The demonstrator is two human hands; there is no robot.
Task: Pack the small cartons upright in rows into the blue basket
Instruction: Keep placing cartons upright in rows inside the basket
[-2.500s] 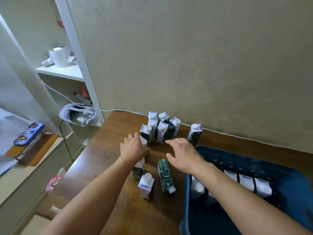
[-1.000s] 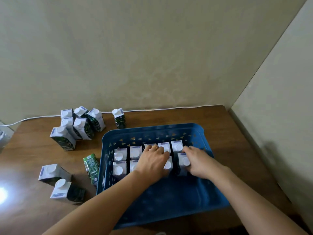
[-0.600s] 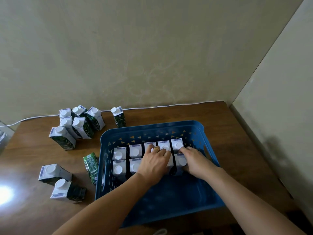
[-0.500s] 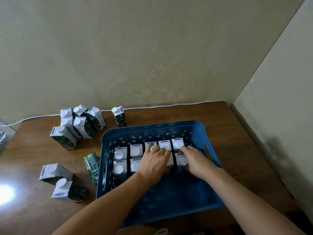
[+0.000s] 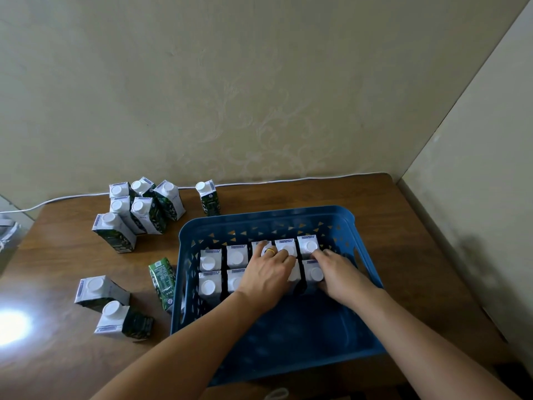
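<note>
In the near half of the blue basket [image 5: 366,272], the floor is bare blue plastic, crossed by both forearms that enter from 6 o'clock. Past that stand two rows of upright cartons [image 5: 208,262], caps up, packed side by side across the basket's middle. The left hand [image 5: 266,274] lies palm down over the centre of these rows, fingers gently bent and spread across the tops, fingertips reaching the far row, a yellow ring [image 5: 270,250] on one finger; it rests on the cartons, and whether it grips any of them cannot be told. The right hand [image 5: 339,274] sits just beside it at 3 o'clock, fingers curled round the end carton [image 5: 314,273] of the near row, its fingertips touching the far row's last carton. Between the far row and the basket's far wall a strip of floor stays free, and a narrow gap remains at the right wall. On the wooden table [image 5: 403,226] at 9 o'clock of the basket, a green carton [image 5: 162,280] lies on its side touching the basket's left wall, with two more tipped cartons [image 5: 101,291] further left. At 11 o'clock a loose cluster of cartons [image 5: 138,209] stands near the wall, and a single carton [image 5: 209,197] stands just beyond the basket's far left corner. A white cable [image 5: 288,180] runs along the table's far edge.
</note>
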